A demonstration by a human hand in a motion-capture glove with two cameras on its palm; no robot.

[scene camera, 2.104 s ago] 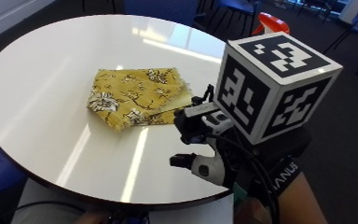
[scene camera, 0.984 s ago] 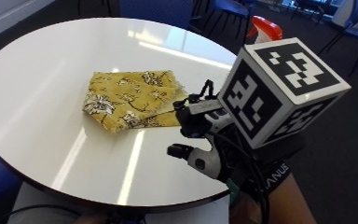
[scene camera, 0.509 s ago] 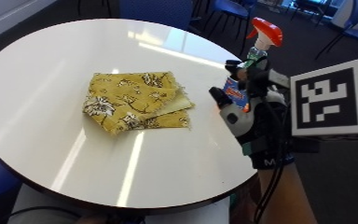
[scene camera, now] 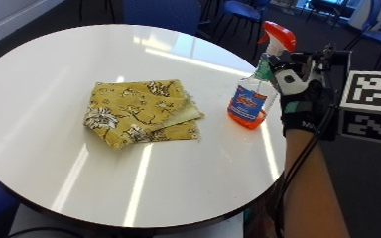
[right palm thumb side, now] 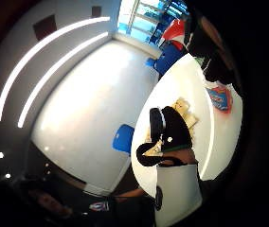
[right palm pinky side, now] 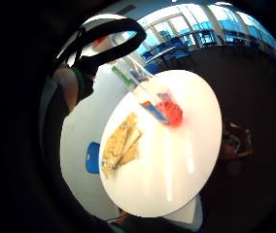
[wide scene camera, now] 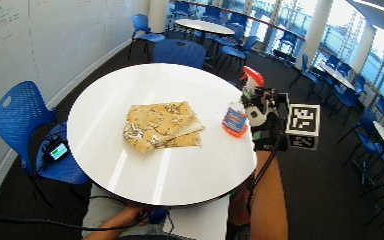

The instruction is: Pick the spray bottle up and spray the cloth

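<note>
The spray bottle stands upright near the right edge of the white round table, right of centre in the outside view, with the gloved right hand just beside it; whether the fingers grasp it cannot be told. The folded yellow cloth lies left, apart. Only the wide view shows a blue chair at left

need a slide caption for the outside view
Gloved right hand beside an upright spray bottle near the table edge, folded yellow cloth lying apart.
</note>
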